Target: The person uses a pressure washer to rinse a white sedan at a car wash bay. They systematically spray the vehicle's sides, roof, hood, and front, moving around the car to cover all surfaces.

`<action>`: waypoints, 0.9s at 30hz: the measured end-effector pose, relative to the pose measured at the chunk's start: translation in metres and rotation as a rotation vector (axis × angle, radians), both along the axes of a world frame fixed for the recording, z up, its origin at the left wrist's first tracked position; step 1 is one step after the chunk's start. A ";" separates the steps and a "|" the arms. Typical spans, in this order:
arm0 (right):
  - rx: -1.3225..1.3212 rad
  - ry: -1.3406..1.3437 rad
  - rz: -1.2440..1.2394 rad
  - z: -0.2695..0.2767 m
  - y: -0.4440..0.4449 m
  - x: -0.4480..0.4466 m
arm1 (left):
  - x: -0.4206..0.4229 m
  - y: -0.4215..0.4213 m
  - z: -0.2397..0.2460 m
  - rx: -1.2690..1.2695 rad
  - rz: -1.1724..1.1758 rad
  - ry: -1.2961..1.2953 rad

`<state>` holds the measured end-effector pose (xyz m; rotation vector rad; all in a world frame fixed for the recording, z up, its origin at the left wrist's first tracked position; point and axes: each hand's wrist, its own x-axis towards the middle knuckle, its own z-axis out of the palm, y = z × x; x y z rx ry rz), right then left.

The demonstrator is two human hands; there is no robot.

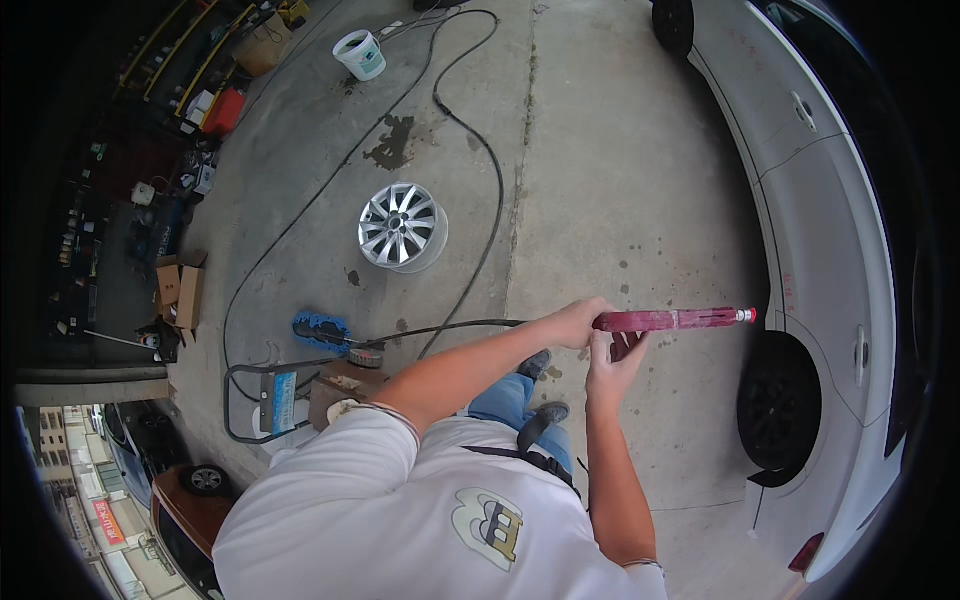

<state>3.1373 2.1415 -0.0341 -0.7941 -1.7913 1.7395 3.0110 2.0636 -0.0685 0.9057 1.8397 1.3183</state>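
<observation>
My left hand (579,321) grips the rear end of a red spray gun (660,320), where a black hose (480,324) runs up to it. From below, my right hand (616,367) holds the gun's underside with bent fingers. The gun is level across the view, its metal and red nozzle pointing right at the side of a white car (817,225), above the car's dark wheel (780,401). An alloy wheel rim (397,225) lies face up on the concrete floor, left of the hose.
Hose loops run over the floor around the rim. A white bucket (361,56) stands at the top. At lower left are a blue-fringed brush (321,331), a cardboard box (341,386) and a black-framed cart (251,369). Shelves and an opened carton (180,291) line the left side.
</observation>
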 end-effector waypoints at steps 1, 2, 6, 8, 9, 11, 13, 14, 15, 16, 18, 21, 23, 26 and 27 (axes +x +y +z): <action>-0.133 0.058 -0.068 -0.007 -0.003 -0.004 | 0.008 0.006 0.001 -0.108 -0.023 0.062; -0.265 0.020 -0.041 -0.014 -0.004 -0.004 | 0.022 0.007 0.002 -0.109 0.037 0.136; -0.333 -0.088 0.004 -0.026 0.005 0.014 | 0.062 -0.007 0.012 -0.064 0.156 0.264; -0.329 -0.042 -0.013 -0.014 0.012 0.023 | 0.090 -0.022 0.016 0.133 0.286 0.287; -0.349 0.006 -0.023 -0.002 0.014 0.025 | 0.100 -0.037 0.015 0.145 0.417 0.406; -0.282 0.127 -0.002 0.027 0.024 0.029 | 0.127 -0.072 0.002 0.095 0.638 0.592; -0.316 0.209 0.068 0.065 0.041 0.036 | 0.151 -0.125 -0.027 -0.078 1.014 0.405; -0.328 0.282 0.118 0.084 0.049 0.041 | 0.155 -0.151 -0.047 -0.223 1.257 0.409; -0.373 0.299 0.067 0.101 0.057 0.041 | 0.161 -0.179 -0.065 -0.362 1.435 0.115; -0.367 0.372 0.093 0.120 0.066 0.042 | 0.158 -0.208 -0.082 -0.450 1.595 -0.156; -0.386 0.433 0.032 0.159 0.089 0.047 | 0.154 -0.239 -0.101 -0.144 1.885 -0.809; -0.291 0.452 -0.122 0.219 0.141 0.054 | 0.124 -0.267 -0.106 0.990 1.949 -1.394; -0.232 0.578 0.099 0.252 0.190 0.064 | 0.105 -0.282 -0.114 1.368 1.879 -1.297; -0.192 0.499 0.091 0.272 0.286 0.062 | 0.100 -0.326 -0.139 1.266 2.019 -1.185; -0.333 0.451 0.081 0.273 0.323 0.058 | 0.105 -0.344 -0.149 1.261 2.033 -1.139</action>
